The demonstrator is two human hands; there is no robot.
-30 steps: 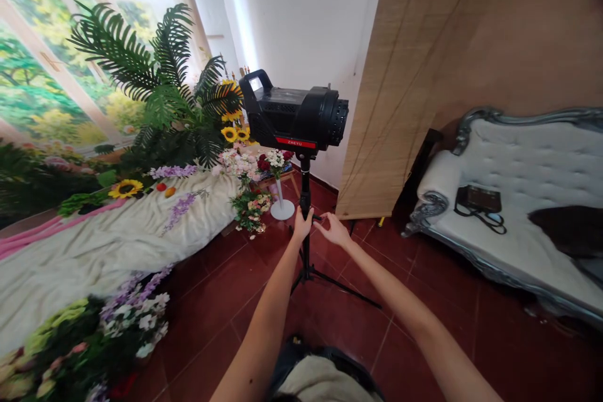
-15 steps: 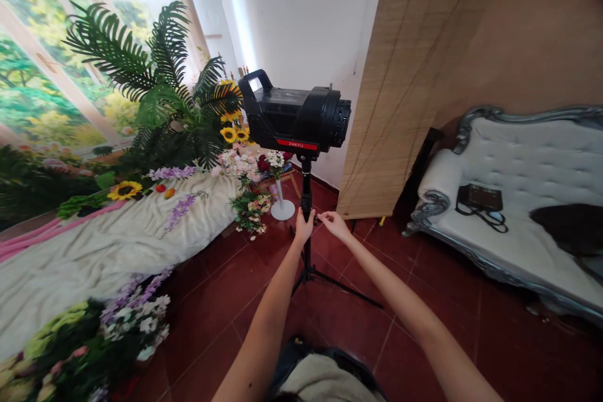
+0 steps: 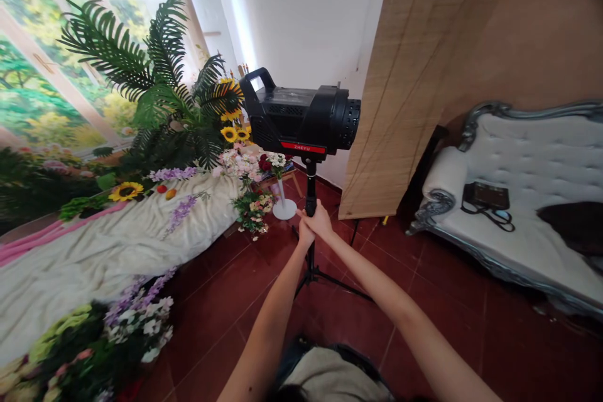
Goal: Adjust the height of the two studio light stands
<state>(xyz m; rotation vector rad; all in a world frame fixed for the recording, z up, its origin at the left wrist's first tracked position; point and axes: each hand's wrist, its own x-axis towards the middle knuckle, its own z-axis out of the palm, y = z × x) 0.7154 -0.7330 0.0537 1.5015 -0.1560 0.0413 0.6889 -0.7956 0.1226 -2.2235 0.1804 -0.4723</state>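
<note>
A black studio light (image 3: 296, 114) with a top handle and a red label strip reading ZHEYU sits on a black light stand (image 3: 311, 185). My right hand (image 3: 319, 221) is wrapped round the stand's pole below the light. Just under it and to the left, my left hand (image 3: 306, 233) also closes on the pole, partly covered by the right one. The two hands overlap, so some fingers are hidden. Lower down, the stand's thin legs spread over the red tiled floor (image 3: 348, 326).
To the left lie a cream cloth-draped platform (image 3: 141, 232), flowers (image 3: 141, 326) and a palm plant (image 3: 164, 56). Behind the stand is a white round-based pedestal (image 3: 284, 208). A bamboo blind (image 3: 400, 88) hangs to the right, beside a white tufted sofa (image 3: 509, 144) holding a dark bag (image 3: 490, 195).
My right hand has moved left from beside the pole and now grips it over my left hand. The left hand sits slightly lower. The light appears turned or shifted a little rightward.
</note>
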